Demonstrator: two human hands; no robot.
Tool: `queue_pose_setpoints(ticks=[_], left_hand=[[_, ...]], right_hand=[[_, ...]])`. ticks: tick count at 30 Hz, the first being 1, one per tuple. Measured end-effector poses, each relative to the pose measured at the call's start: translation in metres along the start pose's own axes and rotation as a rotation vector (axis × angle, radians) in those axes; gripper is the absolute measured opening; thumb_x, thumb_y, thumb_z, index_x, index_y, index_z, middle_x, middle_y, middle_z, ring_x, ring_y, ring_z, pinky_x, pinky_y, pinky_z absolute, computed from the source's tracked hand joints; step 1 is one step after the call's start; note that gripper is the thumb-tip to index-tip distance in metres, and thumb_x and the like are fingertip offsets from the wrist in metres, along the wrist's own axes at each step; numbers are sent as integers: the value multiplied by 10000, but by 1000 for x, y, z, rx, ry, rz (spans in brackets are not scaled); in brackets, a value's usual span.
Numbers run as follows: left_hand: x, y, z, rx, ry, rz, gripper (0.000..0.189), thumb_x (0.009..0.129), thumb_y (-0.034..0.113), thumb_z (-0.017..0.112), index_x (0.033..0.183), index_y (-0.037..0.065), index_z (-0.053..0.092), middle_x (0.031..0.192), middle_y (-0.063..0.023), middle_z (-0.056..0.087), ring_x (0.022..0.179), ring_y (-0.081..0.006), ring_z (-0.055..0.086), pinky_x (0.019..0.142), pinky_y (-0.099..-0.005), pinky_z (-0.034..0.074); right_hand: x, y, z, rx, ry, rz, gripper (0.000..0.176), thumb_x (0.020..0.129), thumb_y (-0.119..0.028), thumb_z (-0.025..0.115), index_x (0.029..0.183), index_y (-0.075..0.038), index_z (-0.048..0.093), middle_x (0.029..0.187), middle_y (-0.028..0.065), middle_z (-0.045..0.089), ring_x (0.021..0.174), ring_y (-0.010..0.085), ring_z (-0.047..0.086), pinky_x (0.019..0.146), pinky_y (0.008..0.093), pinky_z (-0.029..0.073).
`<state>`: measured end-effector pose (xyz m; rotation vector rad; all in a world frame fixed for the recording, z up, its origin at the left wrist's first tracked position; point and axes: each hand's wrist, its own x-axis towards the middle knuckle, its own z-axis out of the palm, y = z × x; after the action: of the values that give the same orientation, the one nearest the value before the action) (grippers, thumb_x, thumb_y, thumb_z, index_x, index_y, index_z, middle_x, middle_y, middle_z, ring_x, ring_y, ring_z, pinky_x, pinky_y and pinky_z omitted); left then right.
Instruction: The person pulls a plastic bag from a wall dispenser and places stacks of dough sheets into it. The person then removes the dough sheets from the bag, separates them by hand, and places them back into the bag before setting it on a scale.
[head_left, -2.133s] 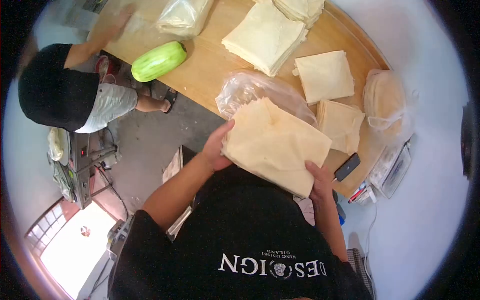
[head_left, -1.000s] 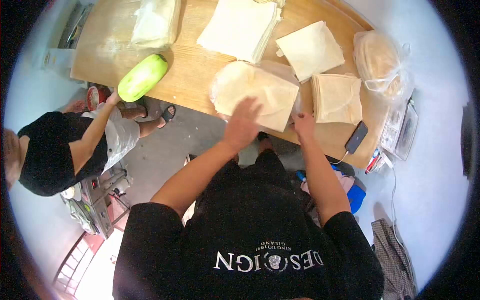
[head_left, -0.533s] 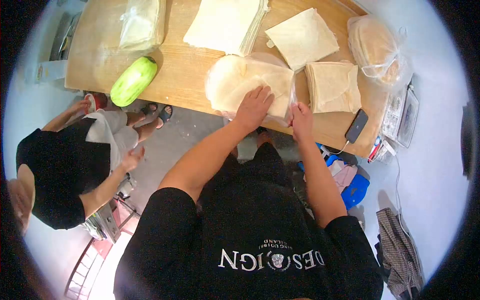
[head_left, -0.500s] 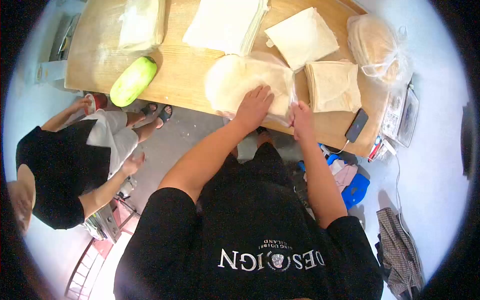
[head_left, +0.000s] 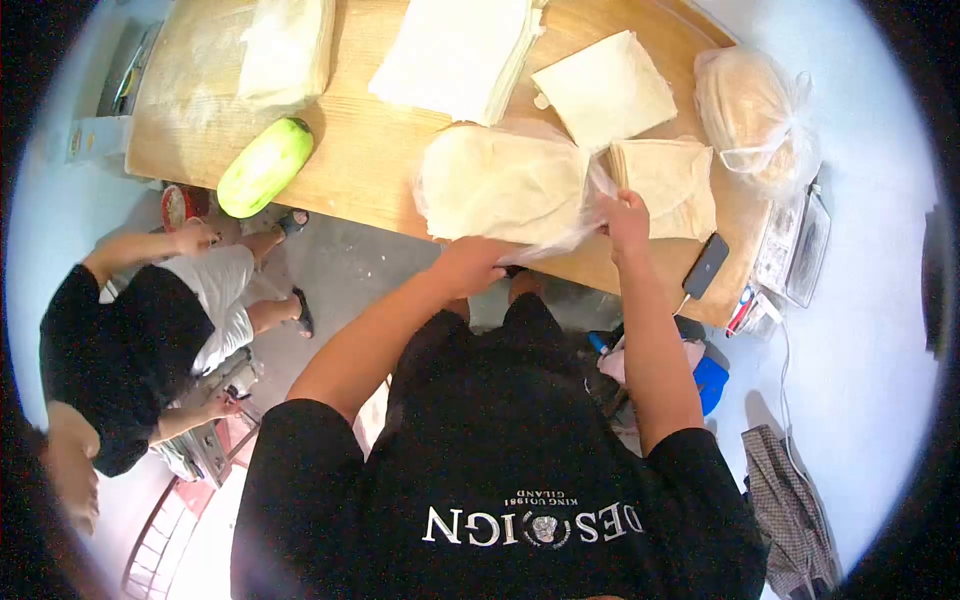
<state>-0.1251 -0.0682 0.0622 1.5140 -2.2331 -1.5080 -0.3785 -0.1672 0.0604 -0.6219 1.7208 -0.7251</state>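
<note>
A clear plastic bag (head_left: 567, 238) with a stack of thin, pale dough-like sheets (head_left: 500, 180) in it lies at the table's near edge. My right hand (head_left: 626, 222) pinches the loose plastic at the bag's right end. At the near edge of the bag, my left hand (head_left: 470, 266) is closed on the plastic, some of its fingers hidden beneath. Just right of the bag sits a folded stack of sheets (head_left: 665, 188), and behind it a square stack (head_left: 606, 88).
The wooden table (head_left: 370, 170) also bears larger sheet stacks (head_left: 450, 55), a green gourd (head_left: 265, 168), a tied bag (head_left: 750, 115) and a phone (head_left: 706, 266) with a cable. On the left, a person in black (head_left: 130, 330) sits near a red container (head_left: 180, 205).
My left hand has slid off the top of the sheets to the bag's near edge. My right hand has shifted slightly right, still pinching plastic. The other person's arms and legs have moved.
</note>
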Motion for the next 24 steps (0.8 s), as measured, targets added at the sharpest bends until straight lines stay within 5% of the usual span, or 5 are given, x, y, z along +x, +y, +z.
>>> queue_pose_setpoints(ticks=[4, 6, 12, 20, 24], left_hand=[[-13, -12, 9, 57, 215, 86, 402, 805, 166, 680, 1187, 67, 604, 1073, -165, 646, 1045, -358, 589, 903, -452, 469], [-20, -5, -12, 246, -3, -277, 452, 801, 180, 689, 1223, 53, 585, 1095, -175, 642, 1060, -369, 583, 905, -457, 469], [-51, -11, -16, -17, 402, -83, 434, 811, 236, 705, 1197, 63, 605, 1110, -171, 650, 1057, -357, 603, 913, -442, 484], [-30, 14, -28, -230, 586, -154, 337, 833, 162, 680, 1159, 96, 633, 1092, -138, 653, 1023, -320, 626, 879, -392, 507], [7, 32, -39, -324, 608, -109, 304, 841, 155, 677, 1136, 91, 644, 1086, -125, 655, 999, -312, 632, 872, -376, 508]], right_hand=[[28, -12, 8, -262, 8, -246, 148, 853, -126, 648, 937, -7, 624, 705, 7, 580, 577, 99, 533, 514, 252, 435], [36, -19, 5, -235, 12, -327, 156, 853, -132, 651, 932, 2, 635, 717, 4, 588, 581, 93, 534, 516, 248, 436], [47, -46, 1, -669, 80, -551, 246, 874, -221, 637, 1012, -18, 659, 790, 101, 671, 701, 205, 632, 654, 328, 501], [148, -139, 83, -1155, -358, -1259, 338, 793, -86, 631, 1130, -53, 631, 1087, 148, 658, 1017, 326, 627, 896, 406, 500], [181, -160, 124, -1465, -579, -1083, 449, 782, -64, 652, 1227, -98, 596, 1228, 149, 598, 1156, 298, 560, 982, 380, 451]])
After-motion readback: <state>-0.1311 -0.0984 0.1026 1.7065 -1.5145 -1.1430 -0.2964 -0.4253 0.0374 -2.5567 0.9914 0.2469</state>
